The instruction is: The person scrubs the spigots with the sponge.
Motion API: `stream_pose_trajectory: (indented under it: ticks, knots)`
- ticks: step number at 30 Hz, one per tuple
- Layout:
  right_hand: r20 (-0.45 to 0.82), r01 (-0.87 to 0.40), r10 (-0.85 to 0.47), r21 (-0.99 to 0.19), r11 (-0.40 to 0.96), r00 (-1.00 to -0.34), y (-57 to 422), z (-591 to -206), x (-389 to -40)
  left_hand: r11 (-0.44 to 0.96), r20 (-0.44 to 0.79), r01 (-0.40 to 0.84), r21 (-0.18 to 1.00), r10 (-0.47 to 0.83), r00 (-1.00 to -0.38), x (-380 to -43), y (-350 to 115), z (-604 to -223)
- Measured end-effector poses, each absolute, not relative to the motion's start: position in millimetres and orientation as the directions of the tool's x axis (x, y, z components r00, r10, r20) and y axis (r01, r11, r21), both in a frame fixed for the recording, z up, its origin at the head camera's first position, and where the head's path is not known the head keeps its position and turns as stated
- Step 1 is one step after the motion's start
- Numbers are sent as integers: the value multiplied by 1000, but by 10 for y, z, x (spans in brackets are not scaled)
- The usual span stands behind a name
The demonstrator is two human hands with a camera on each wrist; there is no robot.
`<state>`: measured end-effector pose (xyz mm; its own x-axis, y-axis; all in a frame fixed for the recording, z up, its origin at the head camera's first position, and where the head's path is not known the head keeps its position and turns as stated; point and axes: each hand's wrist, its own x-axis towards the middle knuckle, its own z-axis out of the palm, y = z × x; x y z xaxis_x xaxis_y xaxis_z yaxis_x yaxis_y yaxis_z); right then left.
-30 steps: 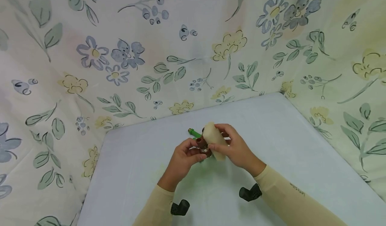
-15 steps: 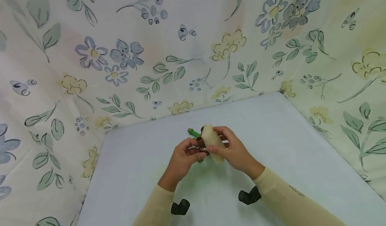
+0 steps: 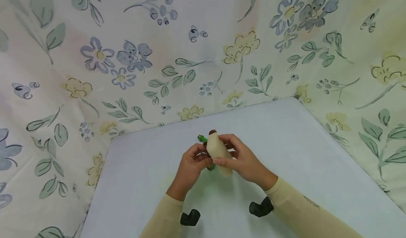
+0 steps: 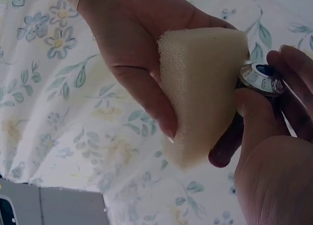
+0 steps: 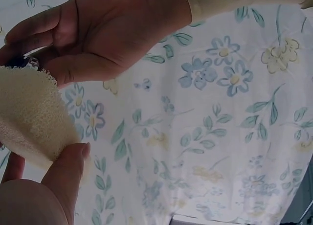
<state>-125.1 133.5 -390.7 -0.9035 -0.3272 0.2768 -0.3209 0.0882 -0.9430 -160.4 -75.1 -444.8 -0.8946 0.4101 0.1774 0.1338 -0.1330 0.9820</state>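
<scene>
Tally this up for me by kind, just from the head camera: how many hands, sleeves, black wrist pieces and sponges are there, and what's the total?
Hands: 2, left hand and right hand
Sleeves: 2, left sleeve and right sleeve
Black wrist pieces: 2, left piece and right piece
Sponges: 1, the cream sponge
Total: 7

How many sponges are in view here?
1: the cream sponge, gripped by the right hand, beside the left hand over the white table. Anything behind it would be hidden.
</scene>
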Motion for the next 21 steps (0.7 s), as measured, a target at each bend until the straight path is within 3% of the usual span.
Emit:
stream_pose_trajectory:
  ticks: [12, 21]
  knots:
    - [297, -331, -315, -942, 59, -901, 1342, -3857, -1177, -247, 176, 109, 963, 267, -947, -1615, -738, -4419]
    - [313, -358, -337, -930, 81, -888, 1282, -3913, -1185, -188, 204, 165, 968, 209, -956, -1606, -761, -4397]
